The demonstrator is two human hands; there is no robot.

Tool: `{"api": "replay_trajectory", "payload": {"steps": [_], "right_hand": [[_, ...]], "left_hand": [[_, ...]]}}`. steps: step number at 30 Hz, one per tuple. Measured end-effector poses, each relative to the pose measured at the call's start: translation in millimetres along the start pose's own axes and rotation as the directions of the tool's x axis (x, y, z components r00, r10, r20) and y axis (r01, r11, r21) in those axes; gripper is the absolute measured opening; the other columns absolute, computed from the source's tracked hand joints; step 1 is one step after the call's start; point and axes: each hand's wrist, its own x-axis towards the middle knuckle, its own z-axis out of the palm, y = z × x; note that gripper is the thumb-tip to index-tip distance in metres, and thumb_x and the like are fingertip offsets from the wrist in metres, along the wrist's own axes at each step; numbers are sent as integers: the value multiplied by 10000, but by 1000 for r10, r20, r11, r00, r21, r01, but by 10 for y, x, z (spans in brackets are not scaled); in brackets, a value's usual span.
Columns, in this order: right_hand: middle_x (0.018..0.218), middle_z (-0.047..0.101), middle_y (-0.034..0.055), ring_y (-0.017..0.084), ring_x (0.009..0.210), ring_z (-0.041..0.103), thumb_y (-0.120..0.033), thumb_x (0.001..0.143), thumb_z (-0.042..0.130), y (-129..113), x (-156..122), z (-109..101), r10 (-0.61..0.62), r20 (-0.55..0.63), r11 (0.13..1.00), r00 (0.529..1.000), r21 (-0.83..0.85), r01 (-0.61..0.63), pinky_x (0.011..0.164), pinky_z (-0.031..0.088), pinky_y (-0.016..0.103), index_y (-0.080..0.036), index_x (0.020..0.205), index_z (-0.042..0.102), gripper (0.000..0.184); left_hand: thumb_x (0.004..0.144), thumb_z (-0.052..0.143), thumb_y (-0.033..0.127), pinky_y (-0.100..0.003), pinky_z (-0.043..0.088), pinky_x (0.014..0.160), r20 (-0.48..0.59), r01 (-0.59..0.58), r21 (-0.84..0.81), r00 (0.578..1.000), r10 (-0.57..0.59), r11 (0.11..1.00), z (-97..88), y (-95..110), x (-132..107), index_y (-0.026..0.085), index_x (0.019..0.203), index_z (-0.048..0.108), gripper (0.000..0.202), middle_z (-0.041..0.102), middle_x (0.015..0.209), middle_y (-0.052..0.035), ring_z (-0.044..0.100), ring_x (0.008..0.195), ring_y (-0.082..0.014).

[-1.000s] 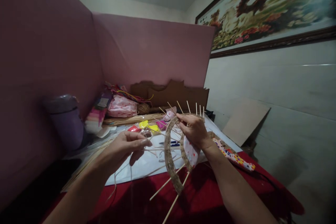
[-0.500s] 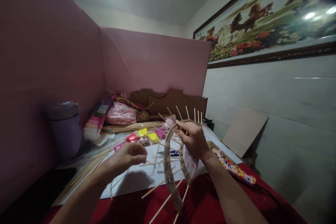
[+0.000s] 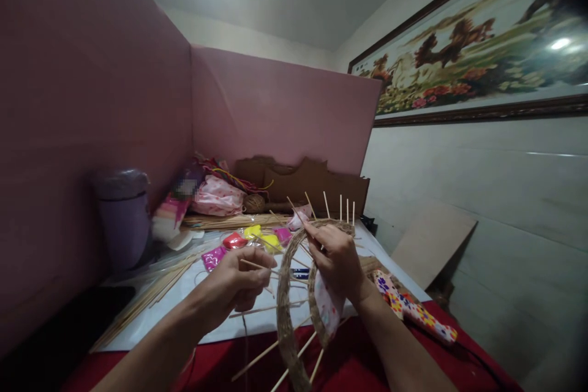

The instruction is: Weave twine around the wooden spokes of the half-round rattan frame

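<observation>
My right hand grips the upper part of a round basket frame, its fingers closed over the brown woven twine band. Pale wooden sticks radiate outward through this band. Inside it runs a second, smaller woven ring, with white dotted fabric behind. To the left of the frame, my left hand is closed in a pinch beside a stick's outer end. A thin strand of twine hangs below it; the fingers hide exactly where it is held.
Blue-handled scissors lie behind the frame on white paper. Yellow, red and magenta packets sit farther back. A flower-patterned glue gun rests at right, its cord trailing. Bundled sticks and a purple bin stand left.
My left hand has moved right, closer to the woven band, and its fingers have drawn together by a stick. The hanging strand has shifted right with it. My right hand keeps its grip.
</observation>
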Motion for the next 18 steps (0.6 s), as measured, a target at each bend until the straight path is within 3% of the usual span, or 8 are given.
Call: {"api": "replay_trajectory", "payload": {"steps": [2,7,18], "right_hand": [[855,663,76,204,804,564,-152,871,487,-1,-1,1,7,5,1000,1000,12,-7,705,437,317,-145,1182,602,331],[818,652,68,198,765,545,-133,856,495,-11,-2,2,10,8,999,1000,34,-11,693,427,319,-134,1182,601,342],[796,639,68,200,758,541,-173,874,486,-4,-19,25,-14,-32,998,999,54,15,675,430,322,-152,1182,600,330]], "left_hand": [[637,752,314,-164,129,381,-31,-6,59,999,8,998,30,22,-28,146,833,613,293,455,520,63,237,400,-13],[645,699,292,-193,125,409,-67,-43,215,996,58,976,77,73,-69,146,814,660,227,468,517,48,250,423,-31],[622,696,270,-202,141,423,-63,24,210,998,-11,977,124,137,-99,160,770,664,186,523,529,37,274,416,-38]]}}
